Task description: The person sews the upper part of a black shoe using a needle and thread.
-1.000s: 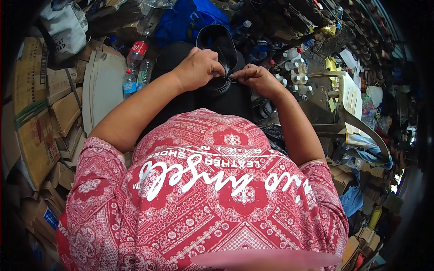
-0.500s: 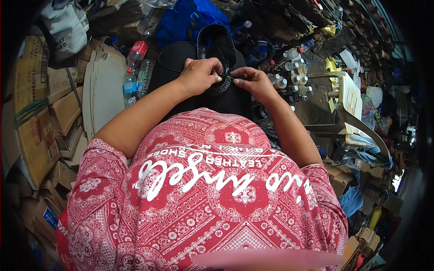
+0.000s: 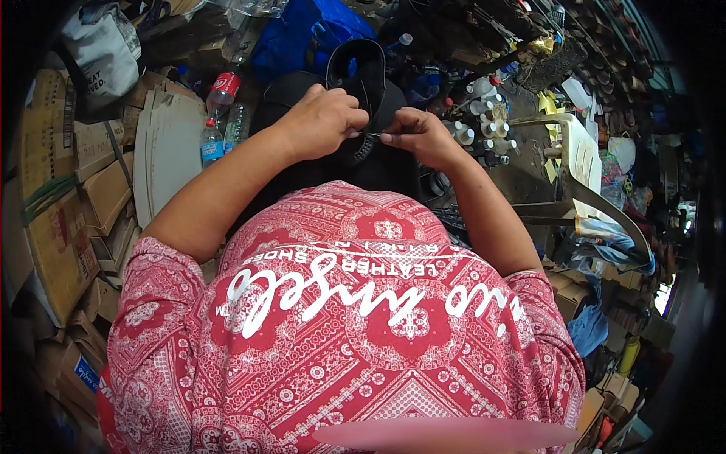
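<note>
— Where's the black bag (image 3: 355, 113)?
— On the lap, upright against the body, likely so both hands reach its near edge.
— The fingers?
— Left hand (image 3: 321, 121) curled tight, pinching the edge. Right hand (image 3: 423, 136) nipped narrow on a thin needle-like tool (image 3: 373, 135) between them.

The cluttered floor (image 3: 529, 174) carries flattened cardboard (image 3: 162, 151), plastic bottles (image 3: 215, 125), a blue bag (image 3: 291, 38) and small white containers (image 3: 484, 125)
</note>
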